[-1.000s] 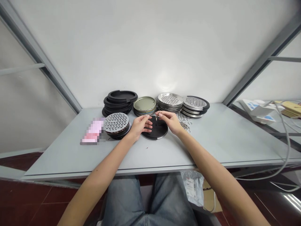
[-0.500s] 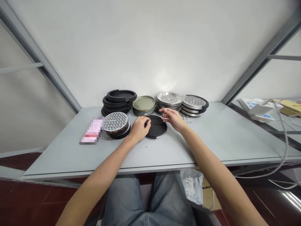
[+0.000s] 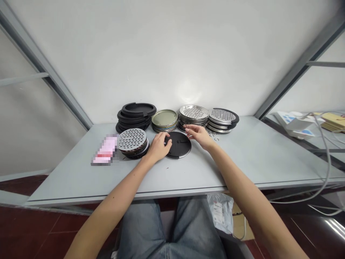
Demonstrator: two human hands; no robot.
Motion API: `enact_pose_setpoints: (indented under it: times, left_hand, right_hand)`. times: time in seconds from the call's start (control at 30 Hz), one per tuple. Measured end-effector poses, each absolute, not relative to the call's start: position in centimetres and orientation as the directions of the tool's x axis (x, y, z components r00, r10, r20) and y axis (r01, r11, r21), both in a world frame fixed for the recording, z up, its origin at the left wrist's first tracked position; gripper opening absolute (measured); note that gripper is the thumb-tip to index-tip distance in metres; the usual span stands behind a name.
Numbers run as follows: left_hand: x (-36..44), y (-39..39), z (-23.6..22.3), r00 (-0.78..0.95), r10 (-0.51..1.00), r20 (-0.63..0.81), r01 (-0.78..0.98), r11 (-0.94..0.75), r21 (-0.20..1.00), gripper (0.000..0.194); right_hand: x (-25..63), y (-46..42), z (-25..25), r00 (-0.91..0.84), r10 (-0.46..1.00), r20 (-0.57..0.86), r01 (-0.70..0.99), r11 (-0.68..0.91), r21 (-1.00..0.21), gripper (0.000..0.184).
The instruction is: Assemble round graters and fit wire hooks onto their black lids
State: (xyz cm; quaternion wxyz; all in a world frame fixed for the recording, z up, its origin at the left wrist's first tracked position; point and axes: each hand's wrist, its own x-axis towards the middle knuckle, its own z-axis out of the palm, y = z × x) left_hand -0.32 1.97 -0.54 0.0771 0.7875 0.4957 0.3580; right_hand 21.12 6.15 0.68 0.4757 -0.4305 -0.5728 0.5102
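A round black disc point(image 3: 179, 145) with a thin silvery rim showing at its front lies on the table between my hands. At its left edge rests my left hand point(image 3: 159, 146), palm down, fingers curved with thumb and forefinger apart. Over the disc's far right edge, my right hand point(image 3: 198, 136) pinches a small metal ring point(image 3: 184, 126) between its fingertips; its details are too small to make out. Several loose metal rings point(image 3: 214, 136) lie just beyond that hand, partly hidden by it. Left of my left hand stands a stack of perforated grey discs point(image 3: 133, 139) with dark pieces beneath.
Along the wall stand black rubber-like rings point(image 3: 136, 117), olive-topped round plates point(image 3: 164, 118), shiny perforated metal plates point(image 3: 194, 112) and perforated discs with black edging point(image 3: 222, 116). A blurred pink item point(image 3: 106, 149) lies left. Cables point(image 3: 327, 158) hang at the right.
My right hand has drawn away from my left, lifting the small metal ring and then lowering slightly. My left hand has turned palm down onto the disc's left edge.
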Motion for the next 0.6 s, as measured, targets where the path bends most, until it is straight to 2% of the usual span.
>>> enact_pose_setpoints:
  times: [0.1,0.17,0.4,0.5,0.6]
  left_hand:
    - [-0.2,1.6,-0.6,0.385,0.827,0.409,0.733,-0.544,0.409,0.029]
    - [0.0,1.3,-0.5,0.394,0.845,0.36,0.78,-0.515,0.355,0.033]
    - [1.1,-0.5,0.3,0.261,0.866,0.427,0.898,-0.38,0.222,0.035]
    - [1.3,-1.5,0.4,0.174,0.886,0.43,0.937,-0.283,0.204,0.032]
    - [0.8,-2.0,0.4,0.168,0.893,0.417,0.936,-0.277,0.216,0.028]
  right_hand:
    - [21.3,6.3,0.6,-0.133,0.977,0.169,0.085,0.181,-0.98,0.042]
    - [21.5,6.4,0.5,-0.118,0.975,0.191,0.119,0.205,-0.972,0.042]
    - [21.7,6.9,-0.3,-0.135,0.959,0.248,0.158,0.268,-0.95,0.033]
    - [21.6,7.0,-0.6,-0.153,0.957,0.248,0.176,0.273,-0.946,0.033]
    - [21.4,7.0,-0.8,-0.168,0.957,0.235,0.194,0.265,-0.944,0.034]
